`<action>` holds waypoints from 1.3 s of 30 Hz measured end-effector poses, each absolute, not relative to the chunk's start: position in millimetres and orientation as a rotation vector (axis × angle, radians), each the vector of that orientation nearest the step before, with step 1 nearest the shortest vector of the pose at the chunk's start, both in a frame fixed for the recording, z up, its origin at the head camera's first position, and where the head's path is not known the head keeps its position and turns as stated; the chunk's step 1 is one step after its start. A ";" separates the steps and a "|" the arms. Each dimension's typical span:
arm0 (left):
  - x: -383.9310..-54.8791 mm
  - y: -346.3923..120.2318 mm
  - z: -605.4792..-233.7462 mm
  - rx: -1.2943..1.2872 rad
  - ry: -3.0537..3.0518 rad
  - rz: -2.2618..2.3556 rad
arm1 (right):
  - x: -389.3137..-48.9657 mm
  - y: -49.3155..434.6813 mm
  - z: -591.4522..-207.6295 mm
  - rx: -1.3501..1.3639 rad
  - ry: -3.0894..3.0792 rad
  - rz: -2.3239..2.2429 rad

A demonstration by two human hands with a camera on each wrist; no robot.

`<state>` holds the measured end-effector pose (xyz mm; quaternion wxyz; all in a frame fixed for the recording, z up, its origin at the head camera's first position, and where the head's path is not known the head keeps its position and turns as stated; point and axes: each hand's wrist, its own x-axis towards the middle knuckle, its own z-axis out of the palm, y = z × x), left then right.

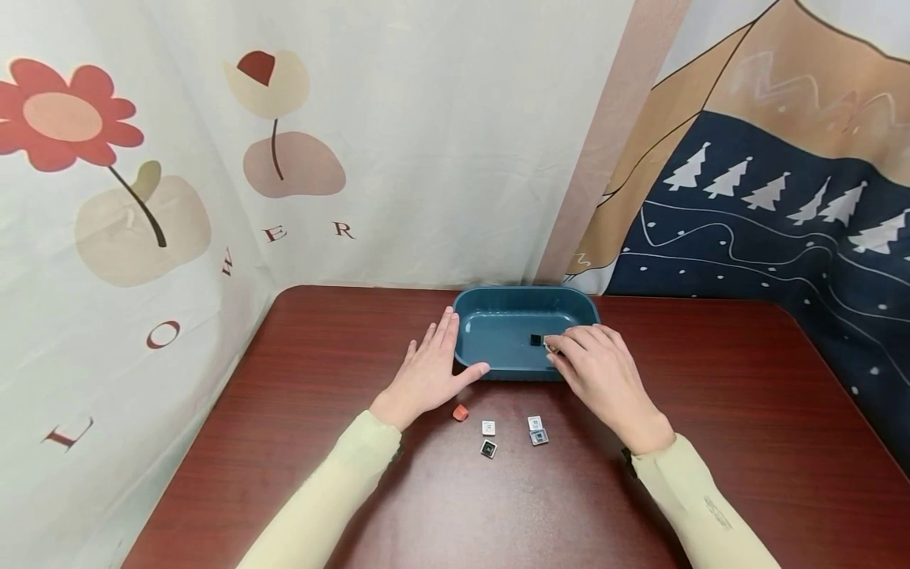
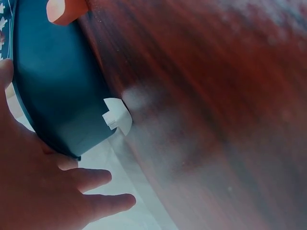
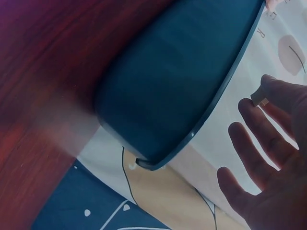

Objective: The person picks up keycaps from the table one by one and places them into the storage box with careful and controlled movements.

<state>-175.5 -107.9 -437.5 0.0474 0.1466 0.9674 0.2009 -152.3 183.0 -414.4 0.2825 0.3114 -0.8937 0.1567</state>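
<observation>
Pinching pale piece (image 3: 259, 96): right hand (image 1: 604, 375) | left hand (image 1: 430, 369): spread against tray (image 1: 490, 336) | black piece (image 1: 535, 340) inside, orange piece (image 1: 460, 412) outside

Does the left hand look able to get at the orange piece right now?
Likely yes: the orange piece lies on the table outside the tray, near the left hand, with nothing visible between them.

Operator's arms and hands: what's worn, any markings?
Left hand and right hand: bare, no gloves or rings visible. Left sleeve and right sleeve: long, pale yellow-green, plain apart from a small grey mark on the right forearm. Something dark peeks out by the right cuff; too hidden to identify. No cables visible.
</observation>
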 end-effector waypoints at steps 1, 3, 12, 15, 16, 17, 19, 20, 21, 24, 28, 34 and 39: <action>-175.5 -108.1 -437.5 0.448 2.952 0.615 | -153.8 181.9 -414.2 0.828 -2.402 0.424; -175.3 -108.4 -437.1 0.446 2.953 0.610 | -157.4 179.7 -413.9 0.815 -2.420 0.430; -176.1 -108.8 -436.8 0.451 2.949 0.606 | -176.6 170.3 -414.0 0.754 -2.536 0.421; -176.7 -109.0 -437.4 0.458 2.950 0.597 | -183.3 167.3 -414.4 0.751 -2.569 0.421; -176.9 -109.1 -437.6 0.462 2.951 0.600 | -185.5 166.4 -414.8 0.752 -2.583 0.413; -176.9 -109.3 -437.7 0.465 2.950 0.601 | -187.3 165.5 -415.2 0.753 -2.603 0.407; -176.6 -109.3 -437.7 0.467 2.948 0.607 | -190.7 163.6 -416.1 0.758 -2.647 0.393; -176.5 -109.2 -437.6 0.466 2.948 0.610 | -192.4 162.9 -416.9 0.763 -2.668 0.387; -176.3 -109.2 -437.4 0.466 2.947 0.617 | -194.0 162.3 -417.7 0.767 -2.691 0.379; -175.6 -108.4 -436.0 0.461 2.942 0.629 | -199.5 161.0 -419.8 0.774 -2.740 0.369; -175.1 -107.9 -433.8 0.456 2.934 0.617 | -207.1 159.2 -420.6 0.784 -2.779 0.350; -174.7 -108.2 -433.8 0.451 2.929 0.608 | -216.6 152.1 -418.0 0.799 -2.853 0.381; -175.1 -108.1 -434.7 0.454 2.933 0.611 | -223.7 145.7 -418.5 0.759 -2.943 0.419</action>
